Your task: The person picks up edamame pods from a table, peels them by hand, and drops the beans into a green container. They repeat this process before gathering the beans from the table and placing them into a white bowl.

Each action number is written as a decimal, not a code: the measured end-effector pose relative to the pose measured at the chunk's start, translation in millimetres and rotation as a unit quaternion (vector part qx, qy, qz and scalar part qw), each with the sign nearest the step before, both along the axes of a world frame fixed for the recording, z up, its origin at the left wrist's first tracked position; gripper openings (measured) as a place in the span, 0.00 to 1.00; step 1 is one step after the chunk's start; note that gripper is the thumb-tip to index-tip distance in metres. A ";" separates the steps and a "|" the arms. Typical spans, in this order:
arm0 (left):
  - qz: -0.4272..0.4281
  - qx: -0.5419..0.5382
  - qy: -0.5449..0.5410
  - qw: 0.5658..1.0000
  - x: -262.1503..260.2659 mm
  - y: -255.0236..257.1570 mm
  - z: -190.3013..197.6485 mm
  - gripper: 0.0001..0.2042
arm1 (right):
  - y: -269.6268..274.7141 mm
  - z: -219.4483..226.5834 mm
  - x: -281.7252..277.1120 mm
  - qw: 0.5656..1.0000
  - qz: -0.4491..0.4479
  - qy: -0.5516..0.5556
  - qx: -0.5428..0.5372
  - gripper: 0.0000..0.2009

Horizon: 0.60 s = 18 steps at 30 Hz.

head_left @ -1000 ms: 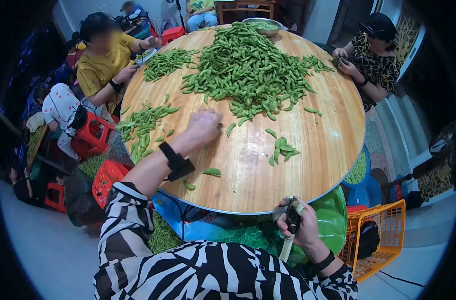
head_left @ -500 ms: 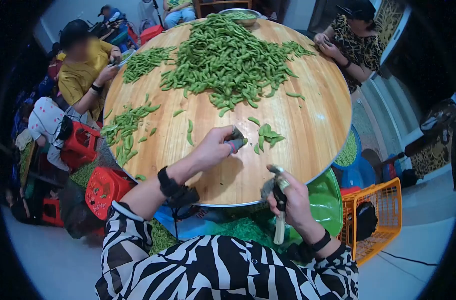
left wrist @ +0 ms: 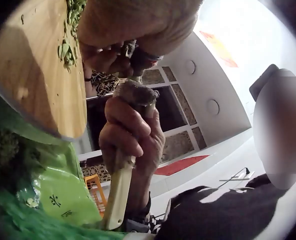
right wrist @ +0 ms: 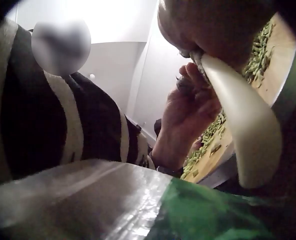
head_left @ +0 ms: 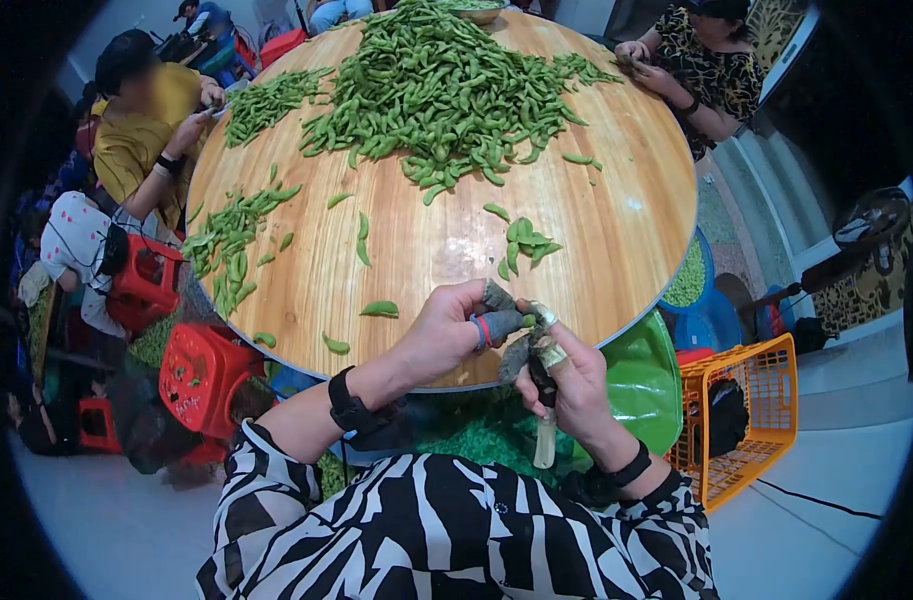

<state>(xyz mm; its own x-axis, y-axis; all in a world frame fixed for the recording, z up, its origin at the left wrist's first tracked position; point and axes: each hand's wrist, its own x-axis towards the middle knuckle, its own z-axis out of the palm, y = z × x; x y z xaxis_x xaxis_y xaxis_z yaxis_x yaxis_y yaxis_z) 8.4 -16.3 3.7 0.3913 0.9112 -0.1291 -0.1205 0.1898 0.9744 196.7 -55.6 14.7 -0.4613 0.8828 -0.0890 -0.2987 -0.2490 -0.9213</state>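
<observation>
Over the near edge of the desk (head_left: pixel 432 300), the left hand (head_left: pixel 442 330) pinches a green pod (head_left: pixel 529 321) between its fingers, which have grey coverings and a red band. The right hand (head_left: pixel 577 390), just beside it and also at the desk's near edge, has its fingers curled round a tool with a pale handle (head_left: pixel 545 442), the handle pointing down; the tool's working end is too hidden to tell. The pod sits at the right thumb.

On the desk's far half lies a large pile of pods (head_left: pixel 447 105), with a smaller heap (head_left: pixel 269 103) to its left. Another heap (head_left: pixel 227 235) is along the desk's left edge, and a small cluster (head_left: pixel 527 243) lies towards the desk's near right, beyond the hands. Single pods are scattered on the near left part of the desk.

A green bag (head_left: pixel 642 385) hangs below the desk's near right edge; an orange crate (head_left: pixel 742 425) stands right of the desk. A person in yellow (head_left: pixel 142 150) is at the desk's left, and a person in a patterned shirt (head_left: pixel 712 65) at its right.
</observation>
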 end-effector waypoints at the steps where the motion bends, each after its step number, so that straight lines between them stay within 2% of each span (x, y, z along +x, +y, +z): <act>1: -0.003 0.006 -0.014 1.000 -0.1 -0.7 0.1 0.10 | -0.1 1.6 -0.5 1.000 -0.004 -0.002 0.008 0.22; 9: 0.004 0.058 -0.066 0.996 1.6 -4.2 -1.0 0.10 | 1.7 -1.8 1.0 0.999 -0.033 -0.005 -0.010 0.19; 11: -0.036 -0.044 -0.110 0.992 -1.5 -3.2 -0.3 0.10 | 2.0 -3.1 2.6 0.999 -0.034 -0.002 -0.013 0.19; 12: -0.035 -0.044 -0.110 0.992 -2.9 -2.8 -3.5 0.10 | 1.9 -0.7 3.3 0.999 -0.034 -0.003 -0.013 0.19; 13: -0.089 -0.133 -0.214 0.964 -4.4 -1.7 -9.3 0.10 | 1.7 3.7 3.9 0.998 -0.015 0.025 -0.052 0.19; 14: -0.140 -0.218 -0.314 0.913 -6.0 -1.0 -12.4 0.10 | 1.9 6.2 4.5 0.995 0.004 0.053 -0.090 0.20; 18: -0.155 -0.239 -0.314 0.906 -8.1 0.2 -12.7 0.08 | 4.2 1.0 10.0 0.984 0.027 0.098 -0.144 0.21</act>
